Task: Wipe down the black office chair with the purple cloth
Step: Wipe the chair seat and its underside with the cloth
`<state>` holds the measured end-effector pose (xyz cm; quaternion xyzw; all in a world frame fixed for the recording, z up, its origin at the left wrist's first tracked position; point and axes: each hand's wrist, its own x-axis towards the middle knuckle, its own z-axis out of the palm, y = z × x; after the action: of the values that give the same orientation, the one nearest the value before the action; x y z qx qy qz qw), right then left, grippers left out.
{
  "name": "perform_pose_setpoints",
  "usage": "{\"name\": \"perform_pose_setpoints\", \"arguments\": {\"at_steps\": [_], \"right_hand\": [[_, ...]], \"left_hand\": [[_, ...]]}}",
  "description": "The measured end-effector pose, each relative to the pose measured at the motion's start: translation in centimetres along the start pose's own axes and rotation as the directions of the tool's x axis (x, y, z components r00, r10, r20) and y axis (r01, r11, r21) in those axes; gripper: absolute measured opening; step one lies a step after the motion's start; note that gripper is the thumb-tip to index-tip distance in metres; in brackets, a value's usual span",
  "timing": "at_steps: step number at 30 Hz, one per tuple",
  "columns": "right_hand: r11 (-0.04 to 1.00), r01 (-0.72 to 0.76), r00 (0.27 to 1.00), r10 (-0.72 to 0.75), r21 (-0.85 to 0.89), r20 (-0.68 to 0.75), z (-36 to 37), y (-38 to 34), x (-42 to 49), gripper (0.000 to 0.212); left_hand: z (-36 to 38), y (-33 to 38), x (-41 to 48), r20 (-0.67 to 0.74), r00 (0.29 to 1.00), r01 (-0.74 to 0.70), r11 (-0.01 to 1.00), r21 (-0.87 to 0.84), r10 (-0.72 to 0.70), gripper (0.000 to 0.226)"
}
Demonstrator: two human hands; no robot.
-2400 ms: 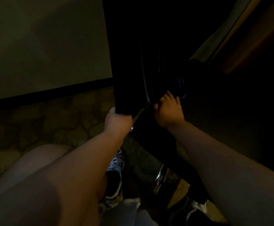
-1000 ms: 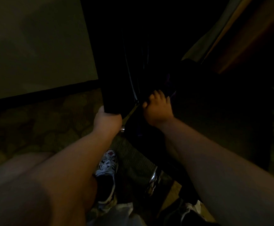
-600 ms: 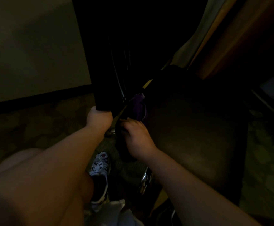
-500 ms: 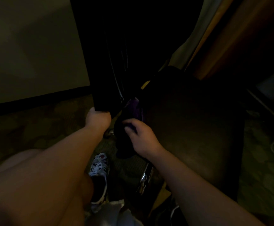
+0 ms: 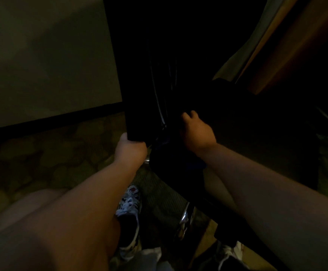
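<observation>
Pressure counts: left hand (image 5: 132, 148) grips the lower backrest edge of the black office chair (image 5: 139, 85); right hand (image 5: 197, 133) bunches the purple cloth (image 5: 164, 140), dim beneath it. Wipe firmly along the seat crease.

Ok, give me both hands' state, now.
Left hand: gripping the lower edge of the black office chair.
Right hand: fingers curled, too dark to tell what it holds.

Mid-frame, your left hand (image 5: 132, 149) grips the backrest of the black office chair (image 5: 139, 94); your right hand (image 5: 197, 132) clutches the purple cloth (image 5: 195, 163) on its seat.
</observation>
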<state>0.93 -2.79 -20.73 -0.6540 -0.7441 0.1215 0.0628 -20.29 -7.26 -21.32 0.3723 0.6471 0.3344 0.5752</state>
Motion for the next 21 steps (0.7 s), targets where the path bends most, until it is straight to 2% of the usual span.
{"name": "perform_pose_setpoints", "arguments": {"at_steps": [4,8,12,14,16,19,21], "right_hand": [[0.986,-0.160,0.987,0.159,-0.042,-0.019,-1.3,1.2,5.0,0.043],[0.924,-0.366,0.929,0.358,-0.107,-0.091,-2.4,2.9,8.5,0.043],[0.871,-0.490,0.869,0.488,-0.018,-0.081,-2.9,4.1,10.1,0.046],[0.885,-0.464,0.886,0.464,0.048,0.003,-2.3,3.7,9.9,0.049],[0.931,-0.363,0.931,0.361,0.041,0.051,-1.0,2.5,8.6,0.053],[0.982,-0.180,0.983,0.182,-0.060,0.025,0.9,0.9,6.0,0.061],[0.989,-0.137,0.990,0.138,-0.063,0.005,1.6,-0.1,4.2,0.064]], "left_hand": [[-0.1,-0.1,0.3,0.000,1.000,0.004,1.000,0.003,-0.004,0.044],[-0.1,-0.3,0.4,-0.007,1.000,0.024,1.000,0.016,-0.024,0.042],[-0.2,-0.7,0.4,-0.002,0.999,0.033,0.999,0.038,-0.033,0.036],[-0.3,-0.7,0.5,-0.003,1.000,0.026,0.998,0.050,-0.026,0.038],[-0.2,-0.6,0.7,-0.006,1.000,0.024,0.998,0.063,-0.024,0.042],[-0.2,-0.3,0.6,0.016,0.999,0.043,0.998,0.045,-0.043,0.045],[-0.4,-0.3,0.5,0.020,0.999,0.032,0.996,0.079,-0.034,0.050]]}}
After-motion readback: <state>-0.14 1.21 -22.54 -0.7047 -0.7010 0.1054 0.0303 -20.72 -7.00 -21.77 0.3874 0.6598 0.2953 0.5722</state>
